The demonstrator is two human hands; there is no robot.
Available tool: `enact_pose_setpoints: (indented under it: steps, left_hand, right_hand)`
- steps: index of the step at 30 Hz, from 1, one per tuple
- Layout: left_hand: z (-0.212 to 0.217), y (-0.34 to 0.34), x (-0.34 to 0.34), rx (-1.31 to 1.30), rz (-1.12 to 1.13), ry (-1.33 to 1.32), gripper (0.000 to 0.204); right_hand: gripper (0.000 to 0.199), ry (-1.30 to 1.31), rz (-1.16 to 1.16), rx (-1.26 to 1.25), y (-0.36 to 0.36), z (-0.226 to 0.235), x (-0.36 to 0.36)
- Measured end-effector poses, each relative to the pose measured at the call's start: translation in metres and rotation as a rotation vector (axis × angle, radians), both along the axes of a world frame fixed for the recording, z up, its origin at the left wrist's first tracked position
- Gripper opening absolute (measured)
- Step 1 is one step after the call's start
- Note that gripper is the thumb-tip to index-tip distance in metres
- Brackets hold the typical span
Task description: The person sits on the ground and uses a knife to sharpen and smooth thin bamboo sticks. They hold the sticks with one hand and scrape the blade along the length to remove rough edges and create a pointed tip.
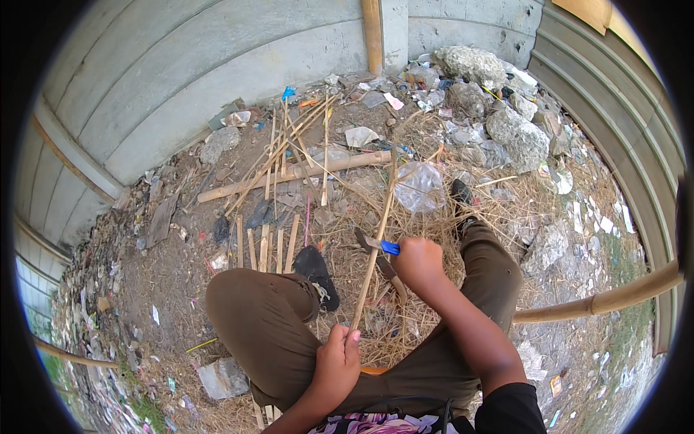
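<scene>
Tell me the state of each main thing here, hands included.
Bamboo strip: held slanting, gripped near its lower end.
Blue-handled knife: blade out, crossing the strip.
Left hand: closed on the strip.
Right hand: closed on the knife's handle.
Bamboo pole: lying flat, thin strips across it.
Clear plastic: wrinkled.

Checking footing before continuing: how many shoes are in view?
2: left shoe, beside the short sticks; right shoe, beside the clear plastic bag. Others could be hidden.

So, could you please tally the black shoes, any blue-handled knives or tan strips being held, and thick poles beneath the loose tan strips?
Black shoes: 2
Blue-handled knife: 1
Long tan strip: 1
Thick round pole: 1
Total: 5
</scene>
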State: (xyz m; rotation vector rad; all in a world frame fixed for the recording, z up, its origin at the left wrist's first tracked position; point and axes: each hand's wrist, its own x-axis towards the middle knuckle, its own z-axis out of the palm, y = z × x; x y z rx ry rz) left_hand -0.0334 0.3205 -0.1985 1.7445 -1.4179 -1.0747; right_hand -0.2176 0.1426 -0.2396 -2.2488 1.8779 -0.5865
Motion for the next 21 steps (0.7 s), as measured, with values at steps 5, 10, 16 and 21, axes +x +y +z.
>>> enact_pose_setpoints:
  steps: [5,10,16,21]
  left_hand:
    - [0.004,-0.001,-0.002,0.022,0.017,0.008,0.024]
    - [-0.001,0.0,0.0,-0.035,0.042,0.067,0.025]
    - [0.006,0.002,0.0,0.003,0.001,-0.013,0.022]
    - [0.001,0.005,0.002,-0.042,-0.013,-0.023,0.019]
  right_hand:
    - [0.017,-0.074,0.065,-0.026,-0.001,-0.006,-0.004]
    - [0.019,-0.128,0.233,-0.183,0.013,-0.019,0.006]
    - [0.02,-0.039,0.099,-0.293,-0.006,-0.03,0.007]
    - [0.014,-0.086,-0.026,-0.141,-0.028,-0.019,0.001]
